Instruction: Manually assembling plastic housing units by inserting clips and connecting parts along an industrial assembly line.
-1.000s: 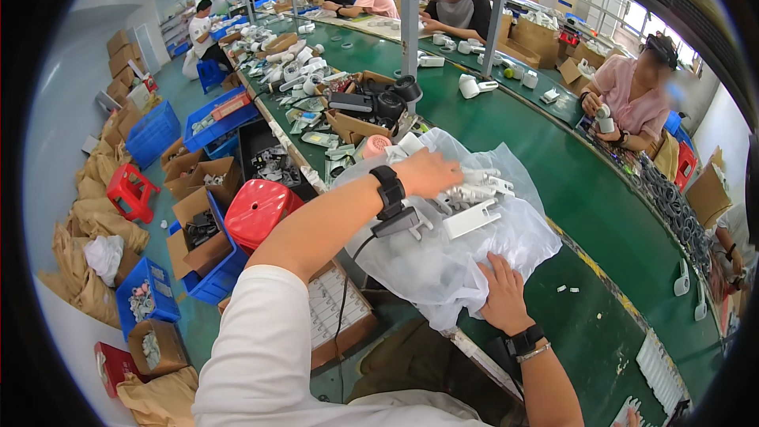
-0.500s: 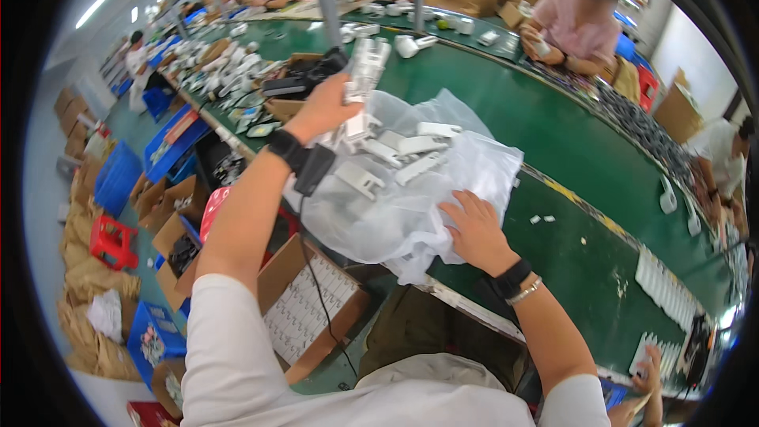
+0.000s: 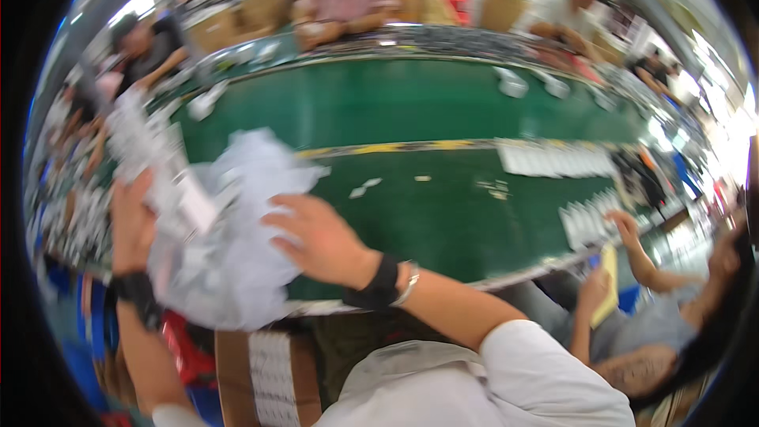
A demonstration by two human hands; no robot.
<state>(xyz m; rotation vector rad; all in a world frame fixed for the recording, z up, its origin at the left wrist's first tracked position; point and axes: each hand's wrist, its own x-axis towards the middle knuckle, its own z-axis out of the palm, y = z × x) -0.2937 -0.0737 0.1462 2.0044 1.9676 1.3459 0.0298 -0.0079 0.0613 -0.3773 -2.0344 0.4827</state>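
Observation:
My left hand is closed round a stack of white plastic parts, which rises above its fingers at the left of the head view; motion blurs the stack. Just to the right, a translucent plastic bag lies crumpled on the green work table. Some white pieces show at the bag's left part, but they are too smeared to make out singly. My right hand is over the bag's right side with its fingers apart, holding nothing.
Small white bits lie on the table's middle. White ridged strips are farther right, near a co-worker's hand. Below the table edge stands a cardboard box with white parts. Other people sit across the green belt.
The view has swung to the right, so the bag and both hands now appear farther left. My left hand keeps the stack; my right hand stays by the bag.

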